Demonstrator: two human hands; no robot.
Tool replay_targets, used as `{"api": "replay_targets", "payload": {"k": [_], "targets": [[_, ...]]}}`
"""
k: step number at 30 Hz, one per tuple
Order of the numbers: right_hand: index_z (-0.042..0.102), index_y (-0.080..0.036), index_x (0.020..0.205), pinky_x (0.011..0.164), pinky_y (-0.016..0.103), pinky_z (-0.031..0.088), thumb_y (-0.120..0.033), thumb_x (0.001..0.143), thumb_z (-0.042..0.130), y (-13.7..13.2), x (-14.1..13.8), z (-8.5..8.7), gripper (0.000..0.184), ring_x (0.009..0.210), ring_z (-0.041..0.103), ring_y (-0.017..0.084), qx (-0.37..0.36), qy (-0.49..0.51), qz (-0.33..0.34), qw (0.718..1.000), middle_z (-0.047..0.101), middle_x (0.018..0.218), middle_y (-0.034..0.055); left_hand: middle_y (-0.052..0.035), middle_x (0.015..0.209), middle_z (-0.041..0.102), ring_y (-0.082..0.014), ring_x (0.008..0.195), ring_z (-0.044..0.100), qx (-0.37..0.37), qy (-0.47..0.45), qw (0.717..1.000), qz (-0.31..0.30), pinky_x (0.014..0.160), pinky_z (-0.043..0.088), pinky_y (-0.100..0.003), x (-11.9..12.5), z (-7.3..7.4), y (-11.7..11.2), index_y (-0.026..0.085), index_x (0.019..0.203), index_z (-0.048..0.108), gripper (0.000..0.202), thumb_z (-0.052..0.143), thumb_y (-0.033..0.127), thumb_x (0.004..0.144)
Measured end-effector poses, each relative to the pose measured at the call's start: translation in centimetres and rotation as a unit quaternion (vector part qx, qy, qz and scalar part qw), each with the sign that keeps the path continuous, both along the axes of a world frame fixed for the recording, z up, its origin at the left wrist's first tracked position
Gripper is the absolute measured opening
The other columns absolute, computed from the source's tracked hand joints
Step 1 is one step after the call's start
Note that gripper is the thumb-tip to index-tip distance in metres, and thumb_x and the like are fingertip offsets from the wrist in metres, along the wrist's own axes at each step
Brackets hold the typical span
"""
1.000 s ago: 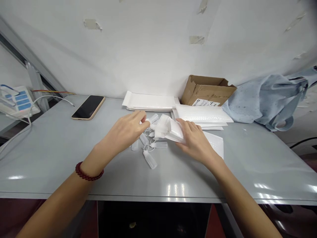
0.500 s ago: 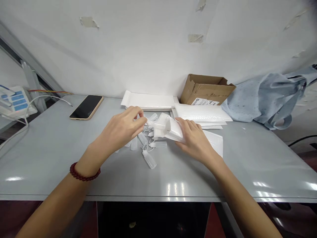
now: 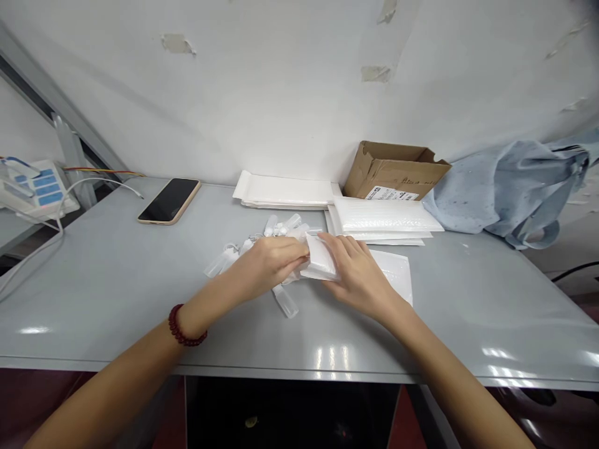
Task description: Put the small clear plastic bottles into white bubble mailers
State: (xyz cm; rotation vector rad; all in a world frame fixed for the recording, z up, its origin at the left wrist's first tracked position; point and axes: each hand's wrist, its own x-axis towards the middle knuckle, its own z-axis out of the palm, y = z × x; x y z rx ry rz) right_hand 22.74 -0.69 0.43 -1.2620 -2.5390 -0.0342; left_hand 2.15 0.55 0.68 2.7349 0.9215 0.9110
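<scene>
My right hand [image 3: 358,271] is closed around a white padded envelope [image 3: 393,274], whose open end points left over the grey table. At that open end is my left hand [image 3: 274,259], fingers pinched together against the envelope's mouth. What those fingers hold is hidden. Small translucent squeeze bottles [image 3: 285,300] with caps on thin loops lie loosely heaped around and behind my left hand, which partly covers them.
A stack of white padded envelopes [image 3: 388,215] lies at the back right, another flat white stack [image 3: 287,190] by the wall. Behind them stand an open cardboard box [image 3: 405,178] and a pale blue bag [image 3: 486,187]. A phone [image 3: 169,201] and a white cable [image 3: 58,218] are on the left.
My left hand has moved right and slightly down to the envelope's mouth. Bottles once covered at the left are now visible. The right hand still grips the envelope.
</scene>
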Motion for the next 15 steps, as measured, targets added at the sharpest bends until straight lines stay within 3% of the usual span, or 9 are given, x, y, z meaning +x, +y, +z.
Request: {"api": "replay_targets", "payload": {"k": [4,9,12,15], "targets": [[0.034,-0.014,0.131,0.083,0.041,0.04,-0.018,0.074,0.051,-0.1,-0.2,0.1,0.06,0.101,0.051,0.03,0.0,0.016,0.011,1.0,0.058,0.115,0.0149,0.003,0.052,0.055,-0.0078,0.048,0.043,-0.099,-0.081,0.992,0.018,0.048,0.033,-0.022,0.7,0.3,-0.4,0.015,0.062,0.062,0.028,0.046,0.007,0.083],[0.036,-0.014,0.13,0.083,0.042,0.04,-0.02,0.073,0.052,0.4,0.6,0.6,0.059,0.102,0.051,0.032,-0.009,0.013,-0.042,0.999,0.057,0.115,0.0153,-0.0008,0.075,0.071,-0.0116,0.063,0.061,-0.305,-0.158,0.937,0.06,0.053,0.045,-0.019,-1.0,3.0,-0.4,0.018,0.086,0.071,0.014,0.058,0.023,0.083],[0.035,-0.015,0.13,0.083,0.043,0.04,-0.019,0.072,0.052,0.7,1.2,0.8,0.061,0.102,0.051,0.032,-0.011,0.018,-0.066,0.998,0.056,0.116,0.015,0.0028,0.056,0.064,-0.0109,0.05,0.056,-0.414,-0.009,0.91,0.009,0.044,0.039,-0.018,-2.5,4.2,-0.1,0.02,0.088,0.07,0.015,0.059,0.028,0.082],[0.034,-0.016,0.131,0.083,0.043,0.04,-0.021,0.071,0.052,0.8,1.5,0.9,0.063,0.103,0.05,0.032,-0.01,0.023,-0.074,0.997,0.055,0.116,0.0144,0.0054,0.048,0.057,-0.0112,0.047,0.054,-0.492,0.168,0.852,-0.054,0.046,0.039,-0.019,-2.7,4.1,-0.1,0.02,0.095,0.069,0.02,0.059,0.022,0.078]]}}
